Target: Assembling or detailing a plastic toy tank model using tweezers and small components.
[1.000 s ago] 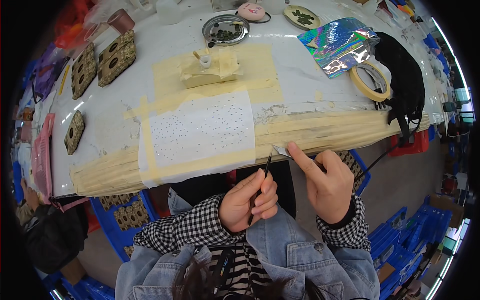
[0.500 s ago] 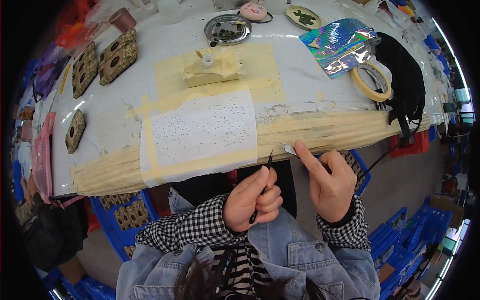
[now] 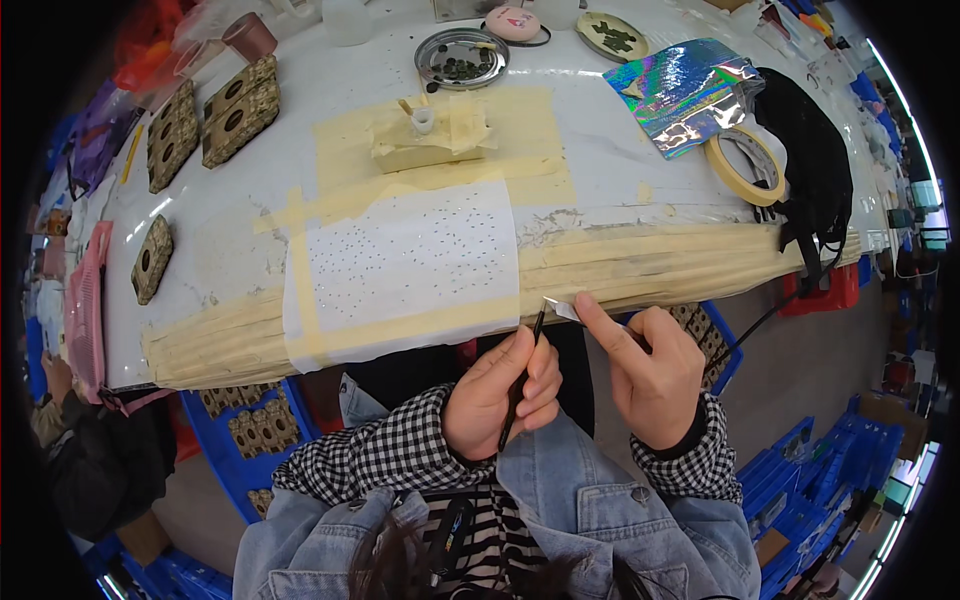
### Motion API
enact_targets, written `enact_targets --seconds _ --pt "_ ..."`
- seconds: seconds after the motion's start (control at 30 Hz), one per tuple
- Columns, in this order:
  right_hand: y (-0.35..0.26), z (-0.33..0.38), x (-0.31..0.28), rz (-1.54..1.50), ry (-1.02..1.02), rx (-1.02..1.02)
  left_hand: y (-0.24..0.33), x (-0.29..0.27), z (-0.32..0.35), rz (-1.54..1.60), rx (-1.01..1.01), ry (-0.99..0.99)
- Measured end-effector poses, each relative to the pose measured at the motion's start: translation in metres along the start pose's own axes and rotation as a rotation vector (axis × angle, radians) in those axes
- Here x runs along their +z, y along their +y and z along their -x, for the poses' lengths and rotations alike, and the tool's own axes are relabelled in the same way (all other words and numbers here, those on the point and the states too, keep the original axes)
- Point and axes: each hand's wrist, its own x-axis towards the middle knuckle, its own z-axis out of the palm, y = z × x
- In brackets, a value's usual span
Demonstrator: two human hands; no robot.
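Observation:
My left hand (image 3: 500,395) grips a thin dark stick-like tool (image 3: 522,378) like a pen, its tip pointing up toward the table's edge. My right hand (image 3: 648,370) pinches a small pale flat piece (image 3: 562,309) between thumb and forefinger, right by the tool's tip. Both hands hover just below the taped front edge of the white table (image 3: 220,225). Above them a white sheet (image 3: 410,262) dotted with tiny specks is taped down with yellowish masking tape.
Behind the sheet stands a tape-wrapped block with a small white cup (image 3: 432,138). Further back: a metal dish (image 3: 460,60), a green-filled dish (image 3: 611,35), holographic foil (image 3: 690,90), a tape roll (image 3: 745,165), a black bag (image 3: 812,170), brown perforated blocks (image 3: 240,108). Blue crates (image 3: 250,440) below.
Both hands have stayed close together at the table's edge; the left hand has shifted the tool slightly so its tip meets the small piece in the right hand.

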Motion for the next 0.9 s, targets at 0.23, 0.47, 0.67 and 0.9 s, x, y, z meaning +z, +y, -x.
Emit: enact_targets --seconds 0.23,0.47,0.67,0.9 --pt "-0.001 0.000 -0.001 0.012 -0.018 -0.001 -0.005 -0.003 -0.005 -0.120 0.114 -0.019" --pt "-0.001 -0.001 -0.003 0.055 0.016 -0.025 -0.008 -0.001 -0.001 -0.350 0.171 0.118" --pt "-0.003 0.000 -0.006 0.109 -0.005 -0.024 -0.011 0.000 0.001 -0.369 0.195 0.164" --pt "0.009 -0.016 -0.012 0.074 0.114 0.157 -0.014 -0.005 -0.001 -0.350 0.215 0.153"
